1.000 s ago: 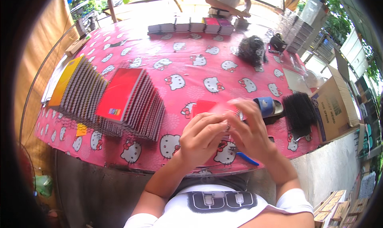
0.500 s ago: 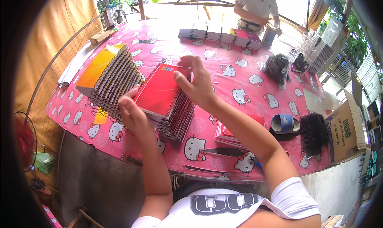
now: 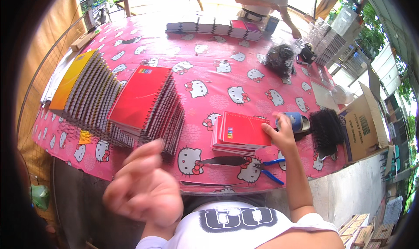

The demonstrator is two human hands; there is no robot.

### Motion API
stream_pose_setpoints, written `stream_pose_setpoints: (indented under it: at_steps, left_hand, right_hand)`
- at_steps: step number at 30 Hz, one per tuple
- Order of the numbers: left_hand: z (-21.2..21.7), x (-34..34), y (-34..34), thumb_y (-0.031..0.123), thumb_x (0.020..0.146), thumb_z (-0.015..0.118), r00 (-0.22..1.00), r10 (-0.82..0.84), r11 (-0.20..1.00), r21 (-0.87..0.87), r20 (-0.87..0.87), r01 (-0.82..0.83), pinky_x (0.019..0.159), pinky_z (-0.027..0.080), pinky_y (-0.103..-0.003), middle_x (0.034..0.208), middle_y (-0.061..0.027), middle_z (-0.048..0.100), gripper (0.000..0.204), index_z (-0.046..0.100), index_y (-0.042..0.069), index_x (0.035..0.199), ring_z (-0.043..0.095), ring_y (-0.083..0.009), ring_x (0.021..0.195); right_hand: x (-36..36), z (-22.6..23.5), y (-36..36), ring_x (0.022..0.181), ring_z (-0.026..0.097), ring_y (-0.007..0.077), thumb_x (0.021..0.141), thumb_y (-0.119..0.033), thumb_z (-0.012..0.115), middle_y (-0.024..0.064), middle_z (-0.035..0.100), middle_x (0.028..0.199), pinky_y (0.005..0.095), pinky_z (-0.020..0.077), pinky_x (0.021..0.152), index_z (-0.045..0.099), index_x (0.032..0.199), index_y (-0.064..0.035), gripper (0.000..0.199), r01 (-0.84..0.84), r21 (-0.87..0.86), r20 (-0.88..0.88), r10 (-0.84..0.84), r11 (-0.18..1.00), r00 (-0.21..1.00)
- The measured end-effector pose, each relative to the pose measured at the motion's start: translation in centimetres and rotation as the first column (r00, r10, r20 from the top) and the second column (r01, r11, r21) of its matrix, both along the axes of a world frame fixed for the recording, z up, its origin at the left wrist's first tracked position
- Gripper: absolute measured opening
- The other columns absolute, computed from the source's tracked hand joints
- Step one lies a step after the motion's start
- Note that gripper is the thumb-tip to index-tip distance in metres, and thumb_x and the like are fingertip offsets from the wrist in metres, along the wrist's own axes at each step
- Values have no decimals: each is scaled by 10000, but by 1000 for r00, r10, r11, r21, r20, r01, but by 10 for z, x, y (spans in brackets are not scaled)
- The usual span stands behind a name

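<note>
A small stack of red-covered notebooks [image 3: 245,129], with no coil visible on the top one, lies at the table's front. My right hand [image 3: 283,133] is at its right edge, thumb against the top cover, fingers apart. My left hand [image 3: 146,183], blurred, hangs in the air before the table's front edge, loosely curled, open and with nothing in it. Beyond it stands a tall stack of spiral-bound red notebooks [image 3: 144,96]. Left of that is a stack of spiral-bound yellow notebooks [image 3: 78,83].
Blue-handled pliers [image 3: 273,175] lie near the front edge. Beyond my right hand are a blue slipper-shaped item [image 3: 294,121], black coils [image 3: 325,131] and a cardboard box [image 3: 364,127]. A black plastic bundle [image 3: 280,59] sits farther back. Across the table, a person [image 3: 262,5] stands by a row of notebooks [image 3: 218,27].
Both hands have left the tall red stack. My right hand has moved right to the smaller stack; my left has drawn back toward me. The view has shifted right.
</note>
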State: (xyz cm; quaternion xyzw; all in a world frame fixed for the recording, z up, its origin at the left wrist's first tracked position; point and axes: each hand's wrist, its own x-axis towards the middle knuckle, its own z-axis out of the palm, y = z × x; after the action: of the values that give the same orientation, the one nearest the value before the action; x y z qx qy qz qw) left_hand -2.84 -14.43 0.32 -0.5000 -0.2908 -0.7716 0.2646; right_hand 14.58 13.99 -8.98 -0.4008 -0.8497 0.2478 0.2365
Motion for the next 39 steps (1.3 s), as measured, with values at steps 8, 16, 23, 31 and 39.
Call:
stream_pose_setpoints:
  at_steps: [8,16,23,31,39]
  left_hand:
    - [-55,21,103,30,872,616,943,161,701,-707,290,98,1095,299,-425,1417,-178,396,574,385,74,1396,372,-318,1335]
    - [-41,47,128,234,776,739,911,350,454,-812,-216,-367,1081,175,-579,1345,-137,426,421,637,194,1182,424,-309,1247]
    - [-29,34,141,138,702,787,958,178,567,-772,-226,-288,777,409,-311,787,-8,697,157,745,97,847,574,-182,775]
    - [-41,37,147,171,731,780,971,156,508,-829,-180,-235,840,373,-319,820,-9,702,156,743,104,868,557,-172,774]
    - [-37,39,147,219,719,798,955,225,528,-800,-193,-286,866,354,-314,841,-8,699,193,740,110,868,567,-165,801]
  right_hand:
    - [10,38,-32,752,582,73,794,34,707,-4,613,804,207,481,717,557,890,-59,201,-277,-299,-676,2,913,737]
    - [-11,13,-51,903,575,142,810,40,671,90,579,975,283,473,781,443,985,-34,297,-367,-153,-698,162,918,698]
    - [84,17,86,891,617,323,662,-71,782,163,629,948,414,489,804,649,879,-27,258,169,307,-229,-99,937,968]
    - [132,-11,156,937,662,337,761,-217,737,185,688,944,422,518,817,710,899,-50,218,321,198,377,-375,926,847]
    - [118,-7,148,956,650,355,742,-246,749,187,678,971,429,519,818,688,959,-64,290,293,260,376,-376,920,847]
